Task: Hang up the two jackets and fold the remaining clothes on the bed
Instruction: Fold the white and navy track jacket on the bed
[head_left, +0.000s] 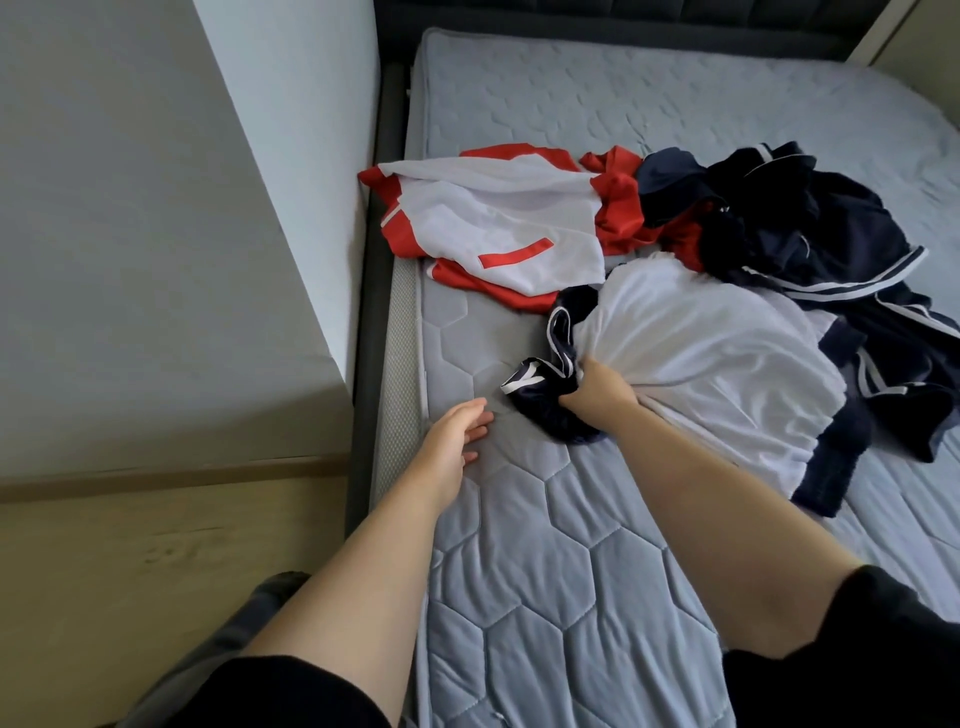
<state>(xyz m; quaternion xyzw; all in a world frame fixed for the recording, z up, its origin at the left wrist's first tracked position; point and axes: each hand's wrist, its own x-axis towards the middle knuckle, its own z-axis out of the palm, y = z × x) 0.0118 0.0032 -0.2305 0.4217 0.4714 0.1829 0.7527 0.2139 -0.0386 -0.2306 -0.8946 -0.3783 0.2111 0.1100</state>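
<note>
A white and navy jacket (717, 353) lies crumpled on the grey quilted mattress (545, 561). My right hand (597, 387) grips a bunch of its white fabric and navy collar near the left end. My left hand (457, 431) hovers open just over the mattress, left of the jacket, holding nothing. A white and red jacket (498, 218) lies spread out farther back by the mattress's left edge. A heap of dark navy clothes with white stripes (810, 234) sits to the right of it, with red fabric (618, 208) partly under the heap.
A dark bed frame (371, 291) runs along the mattress's left side, with a grey wall (130, 234) and wooden floor (130, 561) beyond it. A dark padded headboard (623, 15) stands at the far end.
</note>
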